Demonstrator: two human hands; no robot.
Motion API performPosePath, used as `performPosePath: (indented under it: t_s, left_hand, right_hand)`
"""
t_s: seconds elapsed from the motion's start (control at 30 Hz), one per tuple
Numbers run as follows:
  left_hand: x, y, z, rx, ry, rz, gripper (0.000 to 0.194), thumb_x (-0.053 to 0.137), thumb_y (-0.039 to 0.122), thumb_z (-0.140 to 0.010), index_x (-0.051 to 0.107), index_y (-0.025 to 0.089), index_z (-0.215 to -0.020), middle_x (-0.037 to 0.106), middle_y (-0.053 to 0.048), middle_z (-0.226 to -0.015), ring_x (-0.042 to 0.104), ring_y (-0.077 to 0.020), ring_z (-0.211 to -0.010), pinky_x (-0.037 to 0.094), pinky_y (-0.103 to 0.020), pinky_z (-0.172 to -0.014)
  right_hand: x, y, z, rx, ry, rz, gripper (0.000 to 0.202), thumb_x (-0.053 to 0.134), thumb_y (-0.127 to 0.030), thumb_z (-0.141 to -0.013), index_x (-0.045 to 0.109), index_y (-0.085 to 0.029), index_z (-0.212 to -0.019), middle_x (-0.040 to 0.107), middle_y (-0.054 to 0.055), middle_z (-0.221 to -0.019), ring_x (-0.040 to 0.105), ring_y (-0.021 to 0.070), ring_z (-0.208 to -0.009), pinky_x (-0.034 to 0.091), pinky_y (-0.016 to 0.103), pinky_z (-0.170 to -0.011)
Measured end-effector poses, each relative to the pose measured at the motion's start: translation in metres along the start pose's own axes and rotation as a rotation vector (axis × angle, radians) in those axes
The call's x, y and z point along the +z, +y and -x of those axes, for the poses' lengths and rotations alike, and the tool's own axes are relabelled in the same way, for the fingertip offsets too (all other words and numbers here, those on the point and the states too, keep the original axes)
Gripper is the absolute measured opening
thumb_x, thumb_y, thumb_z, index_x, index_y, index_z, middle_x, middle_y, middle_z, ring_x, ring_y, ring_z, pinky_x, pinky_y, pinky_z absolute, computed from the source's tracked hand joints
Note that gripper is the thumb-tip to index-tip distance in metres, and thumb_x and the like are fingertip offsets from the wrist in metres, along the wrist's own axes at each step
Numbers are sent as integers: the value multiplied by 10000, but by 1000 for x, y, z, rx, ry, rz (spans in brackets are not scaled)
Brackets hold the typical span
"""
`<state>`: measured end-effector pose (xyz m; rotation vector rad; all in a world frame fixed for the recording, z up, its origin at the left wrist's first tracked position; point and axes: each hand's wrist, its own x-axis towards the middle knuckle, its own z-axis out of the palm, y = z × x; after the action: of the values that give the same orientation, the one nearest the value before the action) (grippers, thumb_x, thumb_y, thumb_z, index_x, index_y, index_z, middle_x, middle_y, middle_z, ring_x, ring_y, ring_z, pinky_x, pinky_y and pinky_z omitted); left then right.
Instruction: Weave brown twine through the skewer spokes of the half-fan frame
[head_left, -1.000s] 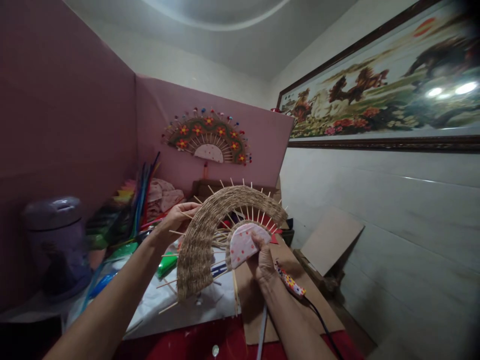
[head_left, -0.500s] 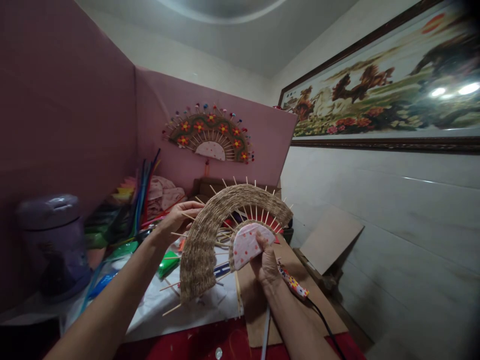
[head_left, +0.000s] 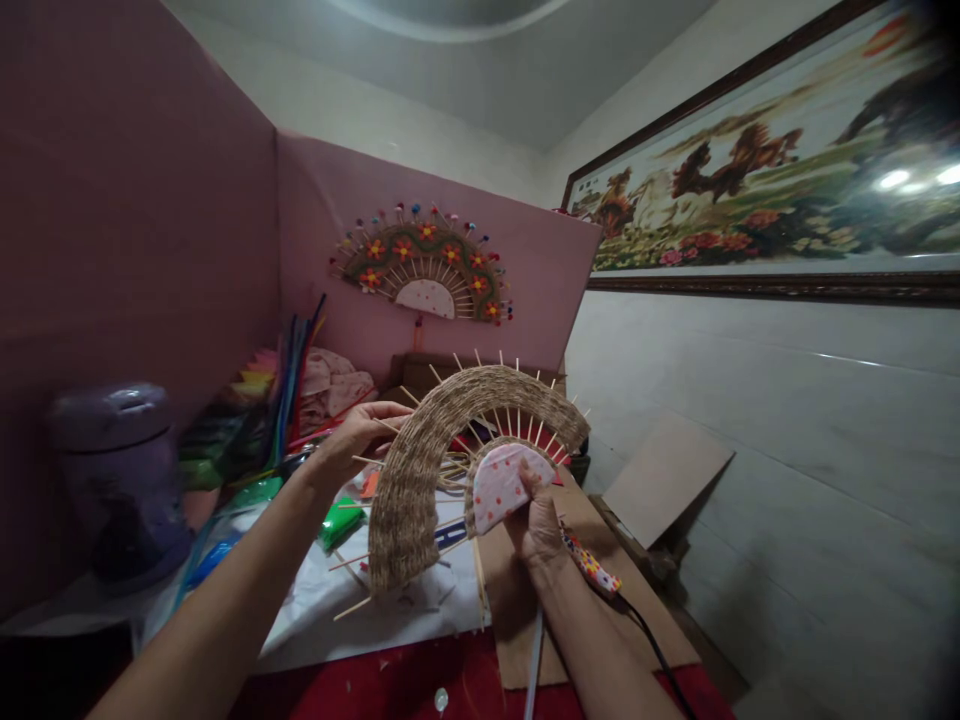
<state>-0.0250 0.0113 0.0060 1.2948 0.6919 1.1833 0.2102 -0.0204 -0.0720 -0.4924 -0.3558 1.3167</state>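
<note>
A woven twine fan (head_left: 409, 480) with thin wooden sticks poking past its outer edge is held up over the table. Its half-round centre, covered in white cloth with red dots (head_left: 504, 490), is gripped by my right hand (head_left: 536, 525), thumb on the front and fingers behind. My left hand (head_left: 367, 435) is at the fan's upper left edge, its fingers around the stick ends and partly hidden behind the weave. On the pink panel behind hangs a finished-looking fan (head_left: 427, 262) with orange flowers and coloured beads.
A patterned tool with a black cord (head_left: 592, 565) lies on brown cardboard (head_left: 525, 640) at the right. Green packets (head_left: 341, 522), pipe cleaners (head_left: 296, 390) and a purple container (head_left: 116, 480) are at the left. A board (head_left: 667, 480) leans by the wall.
The whole view has shifted slightly. The fan has tilted a little, its lower left end moving slightly up and right; both hands keep about the same places on it.
</note>
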Motion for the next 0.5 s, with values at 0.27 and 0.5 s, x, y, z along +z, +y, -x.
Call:
performPosePath:
  t_s: [0.27,0.5]
  left_hand:
    - [-3,3,3,-11,-22,-112,285,758,289,-598,717,131,-832,685,-54,-672,598,-116,-542,420,-198,-484]
    - [-2,9,4,41,-38,-169,214,745,283,-599,730,129,-746,694,-82,-694,602,-134,-581,438,-229,-536]
  right_hand:
    - [-3,-5,-6,-73,-47,35,301,757,-191,-559,625,-180,-828,678,-45,-663,636,128,-606,549,303,-715]
    - [-4,-15,-9,-76,-16,22,299,745,-210,-554,627,-187,-828,693,-36,-724,641,129,-640,552,279,-664]
